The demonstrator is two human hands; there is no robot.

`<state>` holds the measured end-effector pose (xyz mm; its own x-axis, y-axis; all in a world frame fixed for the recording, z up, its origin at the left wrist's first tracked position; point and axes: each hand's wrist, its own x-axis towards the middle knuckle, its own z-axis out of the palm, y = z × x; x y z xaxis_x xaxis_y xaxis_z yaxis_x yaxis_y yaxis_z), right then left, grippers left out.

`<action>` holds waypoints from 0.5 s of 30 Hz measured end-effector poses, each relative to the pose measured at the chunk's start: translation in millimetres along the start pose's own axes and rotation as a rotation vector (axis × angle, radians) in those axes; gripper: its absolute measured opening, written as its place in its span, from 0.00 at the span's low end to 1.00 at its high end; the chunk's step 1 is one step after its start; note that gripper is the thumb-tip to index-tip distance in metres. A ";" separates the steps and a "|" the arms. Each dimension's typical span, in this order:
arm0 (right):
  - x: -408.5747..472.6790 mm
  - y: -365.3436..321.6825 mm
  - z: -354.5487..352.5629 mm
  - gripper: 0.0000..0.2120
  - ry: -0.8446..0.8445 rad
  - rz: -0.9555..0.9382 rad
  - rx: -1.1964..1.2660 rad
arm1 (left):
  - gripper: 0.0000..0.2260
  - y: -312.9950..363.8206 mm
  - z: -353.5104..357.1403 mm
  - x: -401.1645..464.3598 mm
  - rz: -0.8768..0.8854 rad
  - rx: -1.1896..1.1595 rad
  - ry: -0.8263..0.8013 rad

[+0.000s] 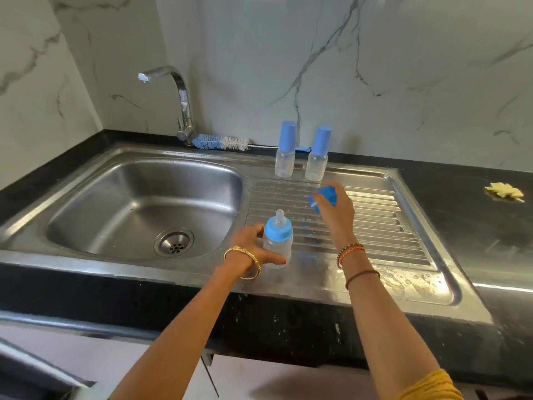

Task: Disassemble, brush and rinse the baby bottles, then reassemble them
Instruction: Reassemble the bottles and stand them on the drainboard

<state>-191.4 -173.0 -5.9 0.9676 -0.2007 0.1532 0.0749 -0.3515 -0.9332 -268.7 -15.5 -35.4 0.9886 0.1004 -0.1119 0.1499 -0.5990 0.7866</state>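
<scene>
Steadying the small clear plastic baby bottle (277, 249) in my left hand (253, 249), I am holding its blue dome cap (324, 197) aside with my right hand (337, 210), baring the teat.

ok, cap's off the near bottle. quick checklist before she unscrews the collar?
1. Left hand grips near bottle: ok.
2. Bottle upright on drainboard: ok.
3. Right hand free for the collar: not ok, holds blue cap.
4. Brush within reach by the tap: ok.
5. Two other bottles capped, standing clear: ok.
6. Water running: not ok, none visible.
</scene>
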 end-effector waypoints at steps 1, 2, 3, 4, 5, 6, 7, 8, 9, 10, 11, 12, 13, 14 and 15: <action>-2.5 -9.4 -3.3 0.18 -0.038 0.067 0.166 | 0.28 -0.5 1.9 -0.9 -0.001 -0.021 0.014; -5.4 -19.0 -6.9 0.17 -0.081 0.151 0.332 | 0.28 -1.4 3.5 -2.1 -0.004 -0.038 0.028; -9.3 -28.7 -11.2 0.15 -0.126 0.237 0.475 | 0.27 -1.3 4.8 -3.4 -0.006 -0.046 0.042; -12.8 -37.0 -14.8 0.13 -0.168 0.320 0.603 | 0.27 -1.3 5.7 -4.2 -0.006 -0.047 0.057; -17.0 -43.5 -18.1 0.13 -0.201 0.398 0.730 | 0.27 -1.4 6.2 -5.3 -0.004 -0.044 0.067; -20.6 -48.2 -21.3 0.12 -0.229 0.468 0.849 | 0.27 -1.4 6.3 -5.5 0.001 -0.042 0.072; -24.5 -51.4 -24.4 0.11 -0.250 0.518 0.947 | 0.27 -1.3 6.2 -5.2 0.007 -0.042 0.074; -29.7 -52.7 -26.5 0.10 -0.263 0.540 1.002 | 0.26 -2.0 6.3 -5.8 0.012 -0.044 0.072; -34.6 -53.0 -27.8 0.09 -0.269 0.536 1.003 | 0.26 -2.4 6.4 -5.9 0.015 -0.050 0.073; -39.7 -52.0 -28.8 0.08 -0.264 0.514 0.958 | 0.26 -3.2 6.7 -6.8 0.016 -0.056 0.074; -44.7 -49.9 -28.3 0.08 -0.253 0.470 0.877 | 0.25 -3.7 7.3 -7.2 0.017 -0.063 0.081; -49.5 -46.8 -26.9 0.09 -0.233 0.406 0.776 | 0.25 -4.9 8.0 -8.2 0.018 -0.070 0.090; -54.6 -44.3 -25.0 0.11 -0.204 0.324 0.667 | 0.25 -5.5 8.5 -8.7 0.019 -0.072 0.094; -59.3 -41.9 -22.5 0.13 -0.175 0.230 0.551 | 0.25 -6.3 9.3 -9.4 0.015 -0.076 0.096; -63.8 -40.6 -19.8 0.15 -0.150 0.123 0.440 | 0.25 -7.1 9.5 -9.8 0.011 -0.080 0.097</action>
<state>-261.0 -164.0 28.7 0.9974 -0.0705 0.0149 0.0215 0.0933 -0.9954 -279.3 -19.7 -45.6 0.9838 0.1728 -0.0469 0.1338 -0.5354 0.8340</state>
